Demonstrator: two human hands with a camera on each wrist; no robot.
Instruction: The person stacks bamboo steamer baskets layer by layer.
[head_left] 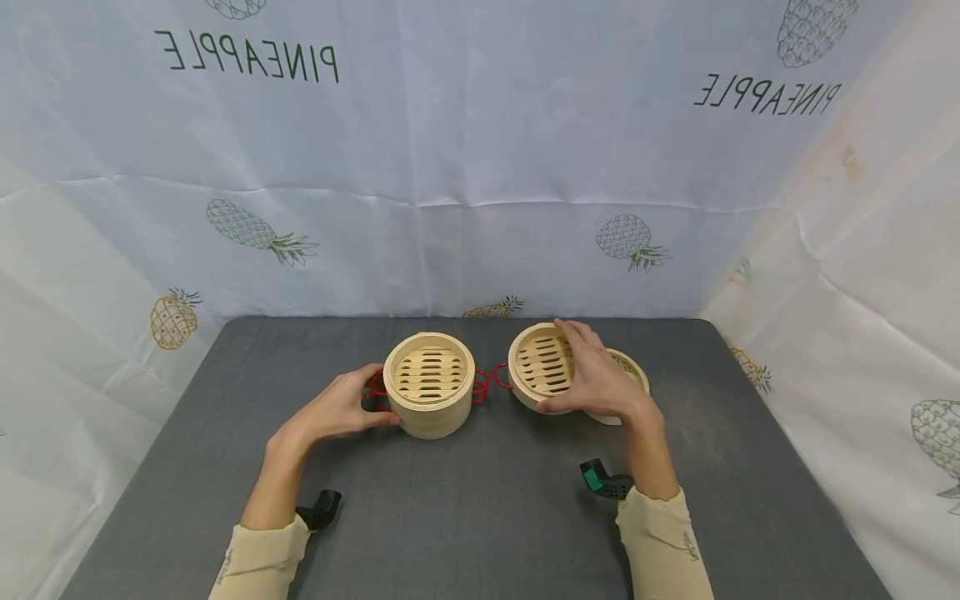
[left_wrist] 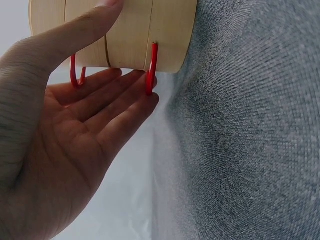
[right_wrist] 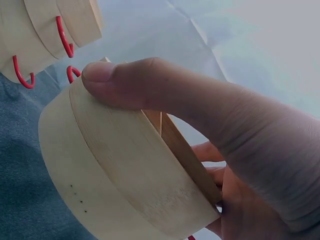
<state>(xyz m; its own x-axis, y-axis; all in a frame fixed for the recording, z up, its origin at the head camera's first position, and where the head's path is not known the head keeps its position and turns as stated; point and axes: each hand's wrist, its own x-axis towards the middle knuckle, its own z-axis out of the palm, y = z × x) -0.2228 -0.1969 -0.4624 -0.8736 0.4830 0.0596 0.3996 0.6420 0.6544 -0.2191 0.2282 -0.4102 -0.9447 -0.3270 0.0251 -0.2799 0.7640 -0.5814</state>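
A stack of bamboo steamer baskets (head_left: 431,421) with a slatted top and red side handles (left_wrist: 152,70) stands left of centre. My left hand (head_left: 345,406) holds its left side, thumb on the front wall and fingers behind by the handles. Right of the stack, my right hand (head_left: 603,379) grips another slatted steamer basket (head_left: 538,362), with the thumb (right_wrist: 122,82) on its near rim and the fingers across the far side. This basket looks tilted; whether it is off the table cannot be told. Behind the right hand, a round bamboo piece (head_left: 633,368) is partly hidden.
The dark grey table (head_left: 457,525) runs back to a white curtain (head_left: 465,250) printed with pineapples. Black wrist devices sit near both sleeves, one by the left wrist (head_left: 324,510) and one by the right (head_left: 607,482).
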